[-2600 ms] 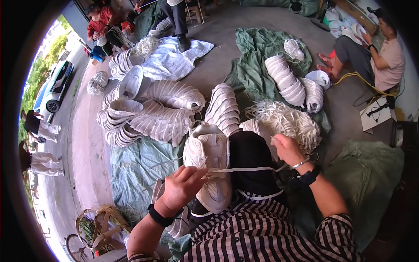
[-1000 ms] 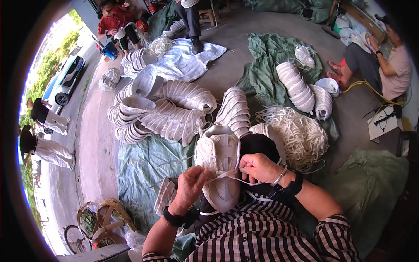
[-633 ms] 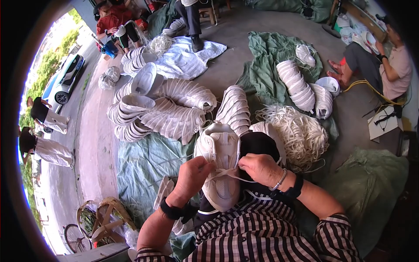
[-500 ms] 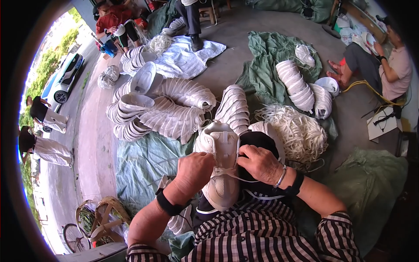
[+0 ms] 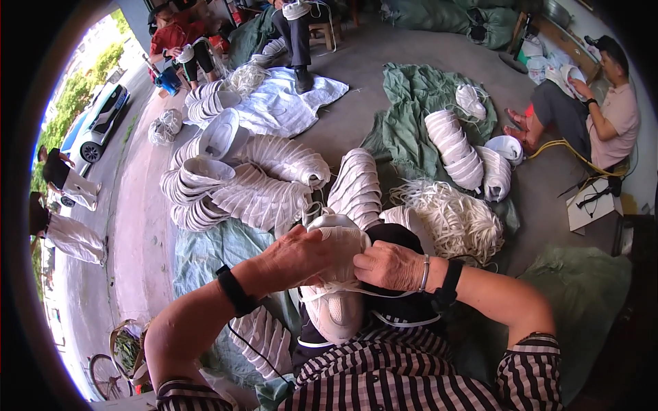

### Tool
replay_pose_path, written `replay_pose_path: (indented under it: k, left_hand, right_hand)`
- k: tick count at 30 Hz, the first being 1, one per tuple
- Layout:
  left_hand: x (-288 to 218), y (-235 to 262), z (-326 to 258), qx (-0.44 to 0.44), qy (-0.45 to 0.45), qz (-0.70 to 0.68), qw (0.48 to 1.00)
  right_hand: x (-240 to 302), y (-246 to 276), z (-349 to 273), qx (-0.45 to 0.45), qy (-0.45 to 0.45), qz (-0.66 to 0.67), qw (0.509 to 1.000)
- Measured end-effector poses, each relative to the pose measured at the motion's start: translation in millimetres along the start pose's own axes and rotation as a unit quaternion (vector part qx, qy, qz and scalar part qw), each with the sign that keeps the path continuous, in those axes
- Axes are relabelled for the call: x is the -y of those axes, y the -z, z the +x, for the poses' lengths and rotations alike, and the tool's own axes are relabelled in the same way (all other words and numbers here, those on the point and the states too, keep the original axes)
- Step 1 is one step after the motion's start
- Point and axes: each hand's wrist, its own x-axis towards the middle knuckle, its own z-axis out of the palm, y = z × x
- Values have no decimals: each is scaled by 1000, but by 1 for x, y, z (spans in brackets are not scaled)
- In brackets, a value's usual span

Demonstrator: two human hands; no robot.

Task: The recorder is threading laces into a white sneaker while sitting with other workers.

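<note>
A pale sneaker (image 5: 334, 316) rests on my dark-clothed lap, toe toward me. White lace (image 5: 322, 292) crosses its lower eyelets, and a loose length runs out to the right beneath my right hand. My left hand (image 5: 296, 257) is closed at the left side of the opening, its fingers reaching over the tongue (image 5: 343, 248) and hiding what they pinch. At the right eyelet edge my right hand (image 5: 392, 267) has thumb and forefinger pressed together on the lace; the fingertips are partly hidden.
Nested rows of white shoe uppers (image 5: 260, 198) lie ahead on green sheeting. A heap of white laces (image 5: 456, 222) sits to the right, with more stacked uppers (image 5: 452, 147) beyond. A seated co-worker (image 5: 603, 109) handles a shoe at far right; others sit at the back.
My left hand has moved up and across the tongue, its elbow swinging outward. The right hand stays by the eyelets, slightly lower. The view has shifted a little.
</note>
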Motion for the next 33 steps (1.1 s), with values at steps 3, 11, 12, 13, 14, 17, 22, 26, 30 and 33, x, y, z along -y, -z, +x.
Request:
replay_pose_path:
  k: [3,11,12,13,14,17,22,26,30,33]
  left_hand:
    - [-4,-6,-1,146,37,-30,988]
    - [-12,-32,5,94,236,-156,955]
    - [-9,-44,0,15,255,-217,942]
    - [-10,-38,3,14,251,-218,943]
    - [-11,-28,8,62,242,-168,954]
    - [-10,-47,4,106,141,21,984]
    - [-15,-36,29,112,123,57,984]
    - [9,-19,22,165,164,-102,967]
    - [3,-28,1,-123,256,-494,822]
    - [-8,-44,-9,-216,246,-578,748]
  right_hand:
    - [-2,-3,0,37,-21,38,998]
    - [18,8,35,246,-238,109,933]
    - [23,16,43,313,-250,76,913]
    - [21,22,43,292,-255,106,916]
    - [20,19,40,293,-261,105,914]
    - [28,5,38,258,-286,108,917]
    - [35,-15,22,115,-327,135,928]
    - [28,-18,14,49,-319,177,930]
    - [15,-2,20,-97,-429,554,707]
    - [0,11,28,-188,-428,726,504]
